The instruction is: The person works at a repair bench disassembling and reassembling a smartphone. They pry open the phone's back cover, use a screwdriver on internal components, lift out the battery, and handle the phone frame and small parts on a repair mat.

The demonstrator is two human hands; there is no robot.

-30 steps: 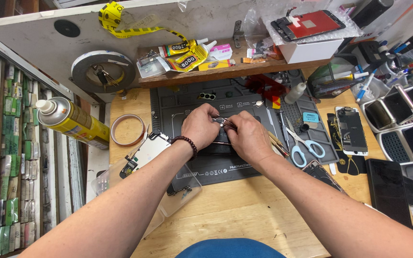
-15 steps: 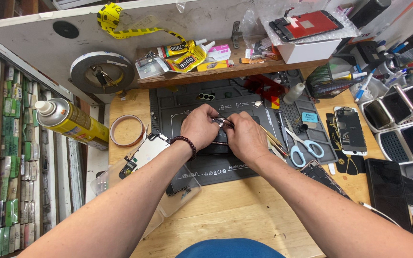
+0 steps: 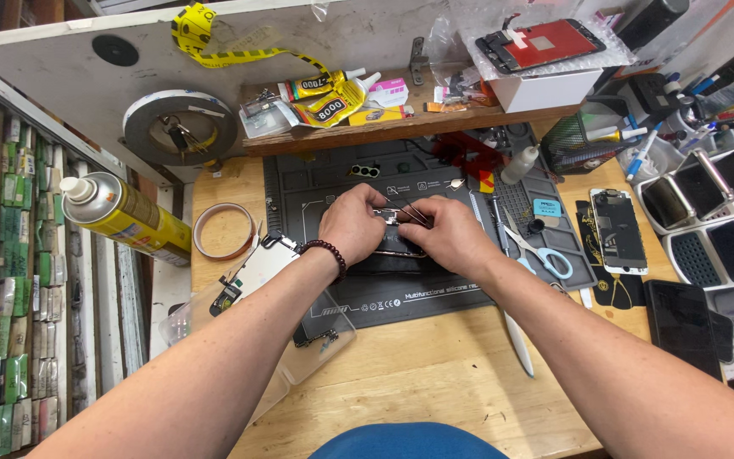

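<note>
Dark mat (image 3: 435, 293) under phone (image 3: 397, 246), both hands (image 3: 352, 223) (image 3: 452, 236) gripping it, scissors (image 3: 541, 251) just beside.

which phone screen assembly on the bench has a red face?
The red-faced phone screen assembly, in clear plastic on the white box at upper right. The white screen assembly by the left forearm and the dark-faced one right of the black work mat aren't red.
</note>
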